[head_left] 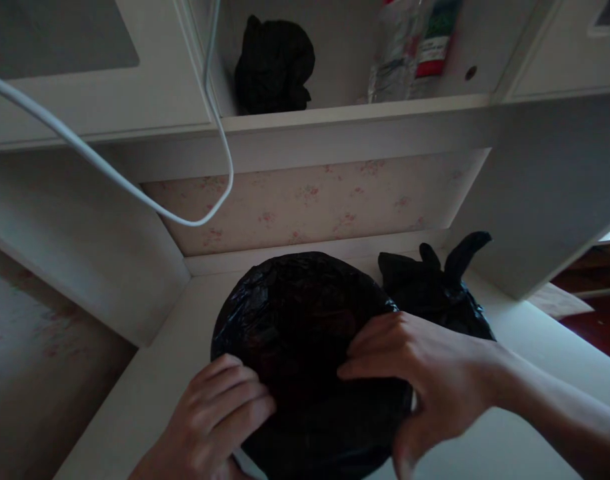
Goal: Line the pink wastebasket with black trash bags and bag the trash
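Black bag (305, 313) under both hands, unlabelled

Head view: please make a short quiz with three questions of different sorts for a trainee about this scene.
1. True or false: both hands touch the big black bag on the desk.
2. Multiple choice: where is the small tied bag? A) on the shelf B) behind the big black bag, towards the right C) in the left hand
3. Short answer: name two things on the shelf above the desk.

Key
1. True: the left hand and the right hand both press on it.
2. B
3. A black bundle and a plastic bottle.
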{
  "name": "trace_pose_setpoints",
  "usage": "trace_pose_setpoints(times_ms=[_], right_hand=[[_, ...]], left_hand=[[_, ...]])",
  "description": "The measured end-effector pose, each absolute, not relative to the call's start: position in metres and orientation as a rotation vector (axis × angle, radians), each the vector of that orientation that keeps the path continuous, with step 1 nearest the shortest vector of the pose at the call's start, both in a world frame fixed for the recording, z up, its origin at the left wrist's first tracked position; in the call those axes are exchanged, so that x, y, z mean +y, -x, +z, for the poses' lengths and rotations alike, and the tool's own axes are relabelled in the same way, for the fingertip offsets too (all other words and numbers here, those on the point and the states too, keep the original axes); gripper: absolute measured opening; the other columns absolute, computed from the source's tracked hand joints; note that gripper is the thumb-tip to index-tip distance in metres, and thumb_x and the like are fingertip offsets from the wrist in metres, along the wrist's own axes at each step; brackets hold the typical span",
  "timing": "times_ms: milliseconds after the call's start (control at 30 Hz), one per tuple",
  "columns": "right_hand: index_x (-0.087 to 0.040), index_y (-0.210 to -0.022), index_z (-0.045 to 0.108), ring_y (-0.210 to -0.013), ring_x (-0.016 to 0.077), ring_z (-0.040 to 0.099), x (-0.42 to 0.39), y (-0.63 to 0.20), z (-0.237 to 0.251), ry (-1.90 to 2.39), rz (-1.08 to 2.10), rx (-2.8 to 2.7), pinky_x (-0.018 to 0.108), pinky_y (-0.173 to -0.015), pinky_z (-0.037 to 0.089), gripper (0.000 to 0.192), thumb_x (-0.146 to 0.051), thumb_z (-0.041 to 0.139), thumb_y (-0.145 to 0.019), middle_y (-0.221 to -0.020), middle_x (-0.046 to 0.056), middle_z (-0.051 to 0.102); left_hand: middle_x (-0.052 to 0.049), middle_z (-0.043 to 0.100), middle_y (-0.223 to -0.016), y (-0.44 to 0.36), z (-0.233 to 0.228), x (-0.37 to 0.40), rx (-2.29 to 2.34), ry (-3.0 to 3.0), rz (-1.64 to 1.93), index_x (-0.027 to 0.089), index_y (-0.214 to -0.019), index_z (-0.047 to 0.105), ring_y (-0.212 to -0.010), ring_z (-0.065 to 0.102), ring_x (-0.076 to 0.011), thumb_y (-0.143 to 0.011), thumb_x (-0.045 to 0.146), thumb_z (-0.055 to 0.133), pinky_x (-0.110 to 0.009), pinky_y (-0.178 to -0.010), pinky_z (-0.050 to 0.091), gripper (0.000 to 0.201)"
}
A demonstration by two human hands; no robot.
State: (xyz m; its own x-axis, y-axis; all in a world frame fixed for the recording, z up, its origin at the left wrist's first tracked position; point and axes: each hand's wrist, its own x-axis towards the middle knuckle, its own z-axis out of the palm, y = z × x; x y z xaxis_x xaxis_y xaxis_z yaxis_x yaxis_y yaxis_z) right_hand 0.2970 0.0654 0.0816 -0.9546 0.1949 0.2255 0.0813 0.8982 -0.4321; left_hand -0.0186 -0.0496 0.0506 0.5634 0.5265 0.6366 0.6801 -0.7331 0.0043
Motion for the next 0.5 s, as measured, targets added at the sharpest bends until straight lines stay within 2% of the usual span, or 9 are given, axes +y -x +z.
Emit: trace_pose_setpoints(times_ms=[67, 100, 200, 233, 300, 367, 433, 500], right_hand=[[-0.013, -0.134, 0.071, -0.104, 0.0238, 0.077, 0.068, -0.3, 0.095, 0.19, 0.649, -2.662, 0.033, -0.089, 0.058, 0.067, -0.068, 0.066, -0.095, -0.112, 0.013, 0.081], [-0.013, -0.136, 0.069, -0.11, 0.0234, 0.076, 0.071, -0.3, 0.1, 0.262, 0.583, -2.602, 0.034, -0.095, 0.058, 0.06, -0.061, 0.063, -0.1, -0.12, 0.014, 0.08], [-0.016, -0.137, 0.067, -0.119, 0.0256, 0.072, 0.091, -0.289, 0.108, 0.683, 0.291, -2.472, 0.04, -0.104, 0.056, 0.043, -0.045, 0.06, -0.106, -0.13, 0.014, 0.075], [-0.017, -0.141, 0.064, -0.125, 0.0284, 0.07, 0.101, -0.282, 0.109, 0.829, 0.223, -2.458, 0.043, -0.108, 0.054, 0.045, -0.044, 0.061, -0.105, -0.136, 0.014, 0.073], [-0.018, -0.155, 0.051, -0.137, 0.0348, 0.062, 0.123, -0.263, 0.109, 1.044, 0.18, -2.509, 0.05, -0.115, 0.049, 0.06, -0.045, 0.063, -0.102, -0.153, 0.016, 0.061], [-0.016, -0.163, 0.037, -0.139, 0.0394, 0.06, 0.145, -0.245, 0.107, 1.152, 0.175, -2.594, 0.052, -0.114, 0.049, 0.073, -0.046, 0.062, -0.102, -0.162, 0.02, 0.052], [-0.012, -0.165, 0.034, -0.136, 0.0404, 0.063, 0.163, -0.231, 0.103, 1.181, 0.186, -2.665, 0.05, -0.111, 0.051, 0.078, -0.046, 0.063, -0.101, -0.158, 0.025, 0.054], [-0.011, -0.16, 0.042, -0.13, 0.0387, 0.067, 0.176, -0.224, 0.096, 1.193, 0.207, -2.739, 0.046, -0.106, 0.054, 0.072, -0.045, 0.064, -0.101, -0.147, 0.025, 0.065]], left_hand=[[-0.007, 0.08, -0.103, 0.028, 0.06, -0.051, -1.026, 2.597, -0.957, 0.021, -0.121, 0.068, -0.103, 0.074, -0.0242, -0.103, 0.074, 0.041, -0.04, -0.1, 0.055, 0.062], [-0.006, 0.08, -0.108, 0.032, 0.066, -0.047, -1.054, 2.594, -1.007, 0.022, -0.124, 0.067, -0.109, 0.073, -0.0242, -0.105, 0.069, 0.042, -0.039, -0.102, 0.055, 0.056], [-0.003, 0.078, -0.108, 0.036, 0.087, -0.015, -1.279, 2.472, -1.133, 0.025, -0.115, 0.069, -0.104, 0.073, -0.0195, -0.108, 0.04, 0.056, -0.032, -0.096, 0.056, 0.021], [-0.004, 0.078, -0.109, 0.035, 0.094, 0.002, -1.375, 2.423, -1.098, 0.024, -0.114, 0.07, -0.102, 0.073, -0.0202, -0.105, 0.041, 0.061, -0.033, -0.097, 0.056, 0.021], [-0.01, 0.076, -0.122, 0.03, 0.104, 0.043, -1.617, 2.398, -0.927, 0.019, -0.125, 0.069, -0.114, 0.071, -0.0266, -0.102, 0.053, 0.061, -0.042, -0.108, 0.051, 0.042], [-0.018, 0.068, -0.14, 0.026, 0.106, 0.083, -1.748, 2.442, -0.741, 0.012, -0.138, 0.063, -0.13, 0.063, -0.0339, -0.1, 0.056, 0.062, -0.048, -0.116, 0.045, 0.058], [-0.021, 0.065, -0.145, 0.025, 0.1, 0.115, -1.782, 2.505, -0.654, 0.01, -0.142, 0.06, -0.133, 0.062, -0.0365, -0.094, 0.05, 0.07, -0.048, -0.116, 0.045, 0.064], [-0.018, 0.073, -0.135, 0.028, 0.091, 0.134, -1.809, 2.59, -0.582, 0.012, -0.137, 0.065, -0.122, 0.069, -0.0351, -0.088, 0.044, 0.075, -0.044, -0.106, 0.051, 0.059]])
